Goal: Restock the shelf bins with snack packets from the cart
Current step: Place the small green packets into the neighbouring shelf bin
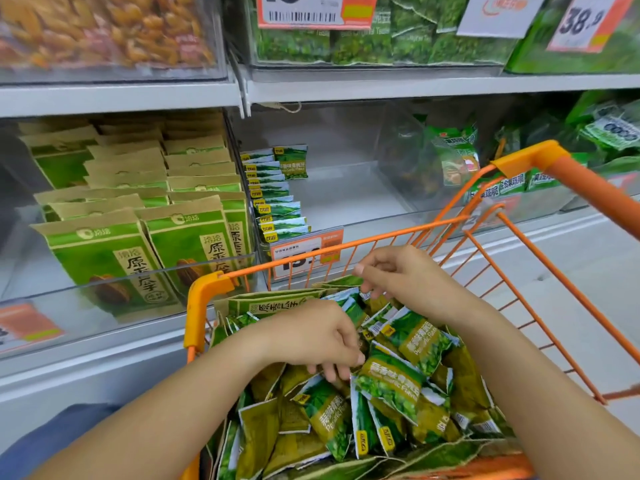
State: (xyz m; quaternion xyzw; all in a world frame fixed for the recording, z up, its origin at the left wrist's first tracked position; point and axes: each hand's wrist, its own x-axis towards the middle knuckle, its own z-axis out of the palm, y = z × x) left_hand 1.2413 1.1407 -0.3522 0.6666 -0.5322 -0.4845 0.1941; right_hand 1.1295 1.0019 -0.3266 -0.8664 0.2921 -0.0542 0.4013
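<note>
Grey metal shelving fills the wall ahead, its clear-fronted bins stacked in tiers. On the left, a bin holds large green-and-tan seed bags standing upright in rows right up to its front lip. The middle bin has plenty of open floor: only a single file of small green snack packets stands along its left wall, and the rest is bare to the right wall. An orange wire cart is pushed up close to the shelf edge, its front rail just below a price tag. Loose snack packets in the cart lie heaped in all directions, nearly up to the rim. Both hands are down inside it. The left hand has fingers curled into the heap, but I cannot tell whether they hold a packet. The right hand, near the front rail, pinches the top corner of one packet between thumb and fingertips.
</note>
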